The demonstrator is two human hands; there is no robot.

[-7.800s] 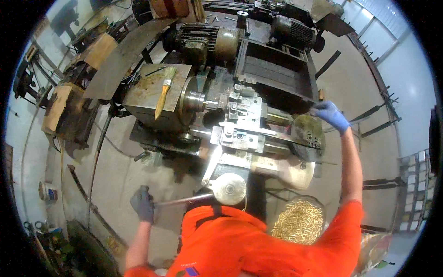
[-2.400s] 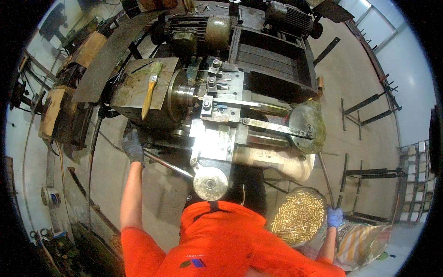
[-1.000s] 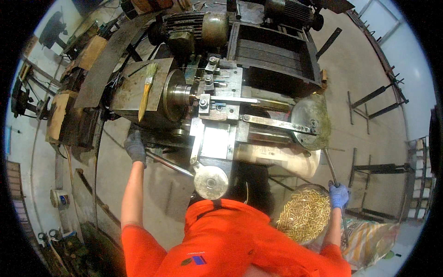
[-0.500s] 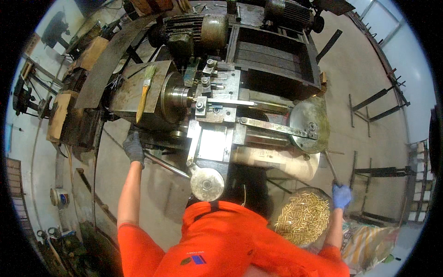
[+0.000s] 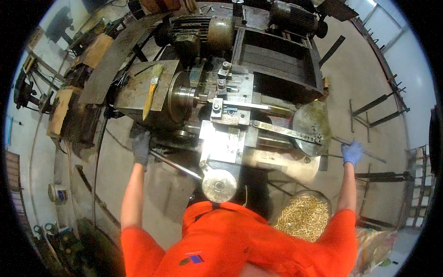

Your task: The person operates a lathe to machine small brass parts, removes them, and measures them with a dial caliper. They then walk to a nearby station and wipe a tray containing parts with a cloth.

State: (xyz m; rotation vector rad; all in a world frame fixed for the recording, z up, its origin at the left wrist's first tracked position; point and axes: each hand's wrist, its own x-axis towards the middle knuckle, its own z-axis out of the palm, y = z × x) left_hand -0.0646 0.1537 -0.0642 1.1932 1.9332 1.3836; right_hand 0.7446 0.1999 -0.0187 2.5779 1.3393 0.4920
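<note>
Here we are, both arms stretched over the lathe, our left hand [image 5: 140, 147] in a dark grey glove, fingers wrapped around the end of the bar [image 5: 177, 165]. The bar slopes down rightward to the small disc [image 5: 219, 185], just in front of our waist. Over on the right, our right hand [image 5: 352, 153], gloved in blue, has its fingers closed around the rod [image 5: 373, 157], which slants out from the edge of the big disc [image 5: 308, 125].

Between our hands sits the slide [image 5: 221, 144], shining under the light, with the clamps [image 5: 221, 87] lined up behind it and facing the chuck [image 5: 187, 98]. A flat link [image 5: 286, 131] runs across to the big disc. Left of the chuck, a brush [image 5: 151, 94] lies on the metal box [image 5: 131, 99], its bristles pointing away from us.

Farther back, a motor [image 5: 198, 34] and a dark tray [image 5: 277, 60] fill the far side, with a second motor [image 5: 295, 22] behind the tray. Down beside our right arm we have brass pieces [image 5: 302, 217] heaped in a round pan, and a striped sack [image 5: 376, 251] partly hidden by our orange sleeve [image 5: 339, 240]. Black stands [image 5: 383, 176] stand on the floor, just beyond our right forearm.
</note>
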